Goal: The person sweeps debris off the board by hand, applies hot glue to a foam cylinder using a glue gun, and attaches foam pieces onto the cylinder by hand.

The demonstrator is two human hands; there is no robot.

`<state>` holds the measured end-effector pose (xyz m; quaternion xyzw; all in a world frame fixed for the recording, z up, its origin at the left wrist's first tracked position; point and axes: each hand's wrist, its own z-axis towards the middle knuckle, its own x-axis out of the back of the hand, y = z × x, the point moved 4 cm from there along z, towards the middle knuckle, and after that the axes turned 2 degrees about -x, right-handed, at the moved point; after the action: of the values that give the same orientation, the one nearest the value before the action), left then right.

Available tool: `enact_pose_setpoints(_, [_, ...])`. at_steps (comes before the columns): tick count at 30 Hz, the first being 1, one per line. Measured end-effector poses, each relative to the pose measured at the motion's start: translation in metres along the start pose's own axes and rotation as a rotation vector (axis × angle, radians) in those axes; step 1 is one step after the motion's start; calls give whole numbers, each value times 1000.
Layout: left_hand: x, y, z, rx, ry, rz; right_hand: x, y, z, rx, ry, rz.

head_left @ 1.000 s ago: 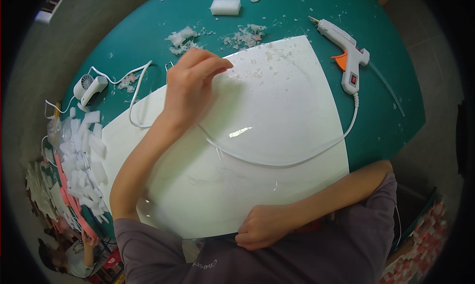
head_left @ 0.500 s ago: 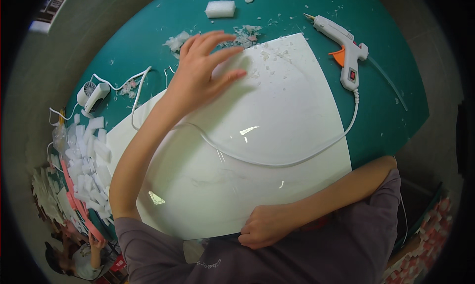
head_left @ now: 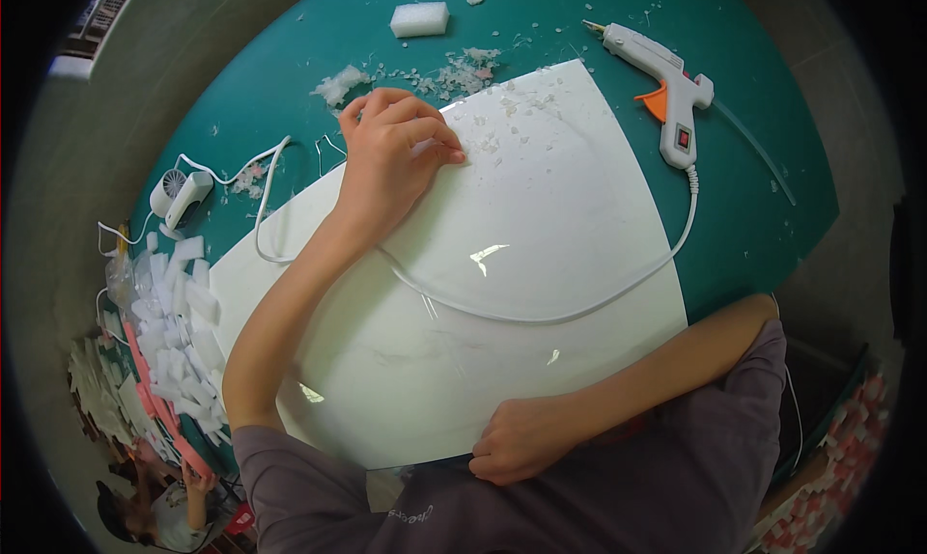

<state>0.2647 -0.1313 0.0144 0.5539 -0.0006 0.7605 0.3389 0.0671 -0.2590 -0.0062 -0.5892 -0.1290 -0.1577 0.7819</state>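
Note:
My left hand reaches over the far left part of a glossy white board. Its thumb and fingertips are pinched together near small whitish crumbs; anything between them is too small to make out. Curled into a fist, my right hand rests at the board's near edge, with nothing seen sticking out of it. A white glue gun with an orange trigger lies to the right of the board, a clear glue stick poking from its back. Its white cord runs across the board and under my left forearm.
White foam blocks and shredded bits lie on the green table beyond the board. A small white fan stands at the left, near a heap of white foam pieces. Another person is at lower left.
My left hand has lowered toward the board, and its spread fingers have closed into a pinch. The right hand stays as a fist. The whole view has shifted slightly.

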Motion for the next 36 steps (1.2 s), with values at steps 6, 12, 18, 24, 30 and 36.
enact_pose_setpoints(6, [2, -3, -1, -193, 27, 90, 0, 0, 0, -12, -17, -13])
enact_pose_setpoints(12, [5, 10, 8, -438, -114, 355, 0, 1, 0, -34, -39, 6])
enact_pose_setpoints(18, [-6, 20, 6, -780, -289, 650, 0, 1, 0, -21, -15, 10])
enact_pose_setpoints(24, [-5, 12, 14, -713, -431, 469, -3, 1, 0, -24, -41, -20])
enact_pose_setpoints(30, [29, 26, 17, -691, -311, 423, 0, 0, -3, -18, -15, -19])
enact_pose_setpoints(36, [63, 8, 33, -609, 30, 410, 2, 1, 1, 11, -62, -4])
